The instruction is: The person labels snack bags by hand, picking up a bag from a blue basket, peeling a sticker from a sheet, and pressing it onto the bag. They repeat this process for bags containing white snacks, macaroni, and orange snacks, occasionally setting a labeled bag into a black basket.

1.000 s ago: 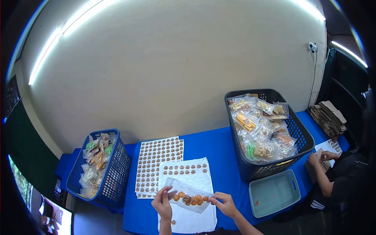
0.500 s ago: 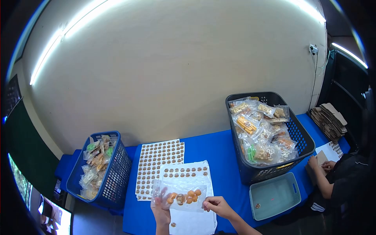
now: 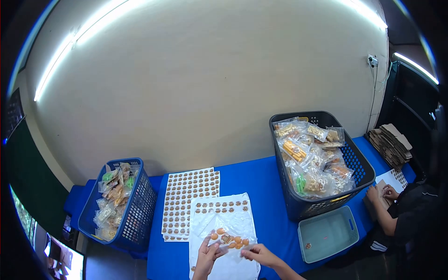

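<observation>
A clear plastic bag of round orange snacks, with a round brown sticker on its front, is held low over the table. My left hand is closed on its lower left edge. The fingers of my right hand pinch the bag near its lower right corner. Under the bag lies a white sticker sheet, mostly bare, with rows of round brown stickers at its top. Left of it are fuller sticker sheets, partly covered by the nearer sheet.
A blue basket of bagged snacks stands left. At right, a dark basket is heaped with bagged snacks, a grey-green tray in front. Beyond, a person's hands work at brown cardboard, near stacked flat cardboard.
The bag has tilted, its right side dropping, and sits slightly lower and to the right. My left hand has shifted right to its lower edge; my right hand has moved slightly down.
</observation>
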The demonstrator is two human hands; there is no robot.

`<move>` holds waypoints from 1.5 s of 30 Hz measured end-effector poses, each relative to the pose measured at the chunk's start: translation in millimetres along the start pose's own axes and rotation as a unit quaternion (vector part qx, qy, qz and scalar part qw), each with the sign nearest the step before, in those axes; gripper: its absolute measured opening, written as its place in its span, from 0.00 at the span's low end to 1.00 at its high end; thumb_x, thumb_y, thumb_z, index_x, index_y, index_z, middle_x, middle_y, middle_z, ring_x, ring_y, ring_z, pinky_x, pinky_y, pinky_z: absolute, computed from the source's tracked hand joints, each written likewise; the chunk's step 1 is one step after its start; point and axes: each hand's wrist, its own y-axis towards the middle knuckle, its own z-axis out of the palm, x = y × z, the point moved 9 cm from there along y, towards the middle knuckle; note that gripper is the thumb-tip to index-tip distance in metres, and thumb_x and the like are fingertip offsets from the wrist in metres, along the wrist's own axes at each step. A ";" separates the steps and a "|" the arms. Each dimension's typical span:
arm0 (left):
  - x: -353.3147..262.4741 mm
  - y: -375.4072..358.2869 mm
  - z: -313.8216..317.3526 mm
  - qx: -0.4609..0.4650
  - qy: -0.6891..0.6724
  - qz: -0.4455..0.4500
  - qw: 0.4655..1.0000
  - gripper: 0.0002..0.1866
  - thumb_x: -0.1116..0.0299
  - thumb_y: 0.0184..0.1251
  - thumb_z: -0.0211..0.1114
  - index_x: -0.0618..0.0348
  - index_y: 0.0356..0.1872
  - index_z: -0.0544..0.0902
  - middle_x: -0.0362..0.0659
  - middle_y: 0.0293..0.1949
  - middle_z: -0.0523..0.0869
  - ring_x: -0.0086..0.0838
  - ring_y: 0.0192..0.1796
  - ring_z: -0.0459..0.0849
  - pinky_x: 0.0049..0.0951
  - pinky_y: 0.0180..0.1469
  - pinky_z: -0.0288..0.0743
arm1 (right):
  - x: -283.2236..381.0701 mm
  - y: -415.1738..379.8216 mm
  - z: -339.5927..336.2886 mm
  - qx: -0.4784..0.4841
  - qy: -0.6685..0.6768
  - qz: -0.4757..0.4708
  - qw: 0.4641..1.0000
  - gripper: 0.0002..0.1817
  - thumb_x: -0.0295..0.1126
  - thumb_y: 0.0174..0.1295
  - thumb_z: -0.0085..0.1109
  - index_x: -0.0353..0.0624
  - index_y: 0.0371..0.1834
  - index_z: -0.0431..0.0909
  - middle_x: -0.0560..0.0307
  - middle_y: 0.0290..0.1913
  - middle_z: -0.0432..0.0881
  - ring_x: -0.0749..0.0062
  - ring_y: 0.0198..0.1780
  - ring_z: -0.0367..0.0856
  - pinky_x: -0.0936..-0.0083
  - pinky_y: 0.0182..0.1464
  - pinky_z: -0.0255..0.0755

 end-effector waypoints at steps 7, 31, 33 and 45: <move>-22.7 -4.0 -4.1 -0.004 0.018 0.033 0.999 0.22 0.72 0.65 0.48 0.66 0.59 0.57 0.59 0.50 0.73 0.41 0.47 0.78 0.34 0.50 0.73 | 88.1 -33.1 -137.1 -0.322 0.037 -0.200 0.925 0.12 0.36 0.61 0.50 0.40 0.25 0.76 0.65 0.22 0.74 0.84 0.25 0.68 0.86 0.29 0.63; -69.4 4.4 -178.8 -0.042 0.129 0.086 0.987 0.10 0.76 0.63 0.50 0.69 0.43 0.72 0.48 0.37 0.80 0.27 0.41 0.78 0.25 0.47 0.71 | 4.2 -31.2 -25.5 -0.474 0.038 -0.070 0.877 0.18 0.36 0.60 0.52 0.43 0.13 0.68 0.66 0.13 0.66 0.86 0.16 0.61 0.88 0.21 0.54; -92.1 6.6 -193.4 -0.050 0.149 0.102 0.982 0.10 0.76 0.63 0.50 0.69 0.44 0.72 0.48 0.37 0.80 0.27 0.41 0.78 0.25 0.48 0.71 | 8.1 -35.0 -19.9 -0.496 0.026 -0.094 0.863 0.15 0.34 0.61 0.51 0.43 0.16 0.69 0.66 0.14 0.66 0.86 0.17 0.61 0.88 0.21 0.54; -289.6 49.1 -330.8 -0.112 0.424 0.287 0.852 0.09 0.74 0.60 0.53 0.66 0.40 0.75 0.45 0.34 0.81 0.25 0.38 0.79 0.24 0.40 0.72 | -39.9 -18.5 32.7 -0.479 -0.001 -0.035 0.877 0.05 0.28 0.58 0.51 0.39 0.32 0.74 0.61 0.24 0.75 0.84 0.22 0.69 0.87 0.24 0.63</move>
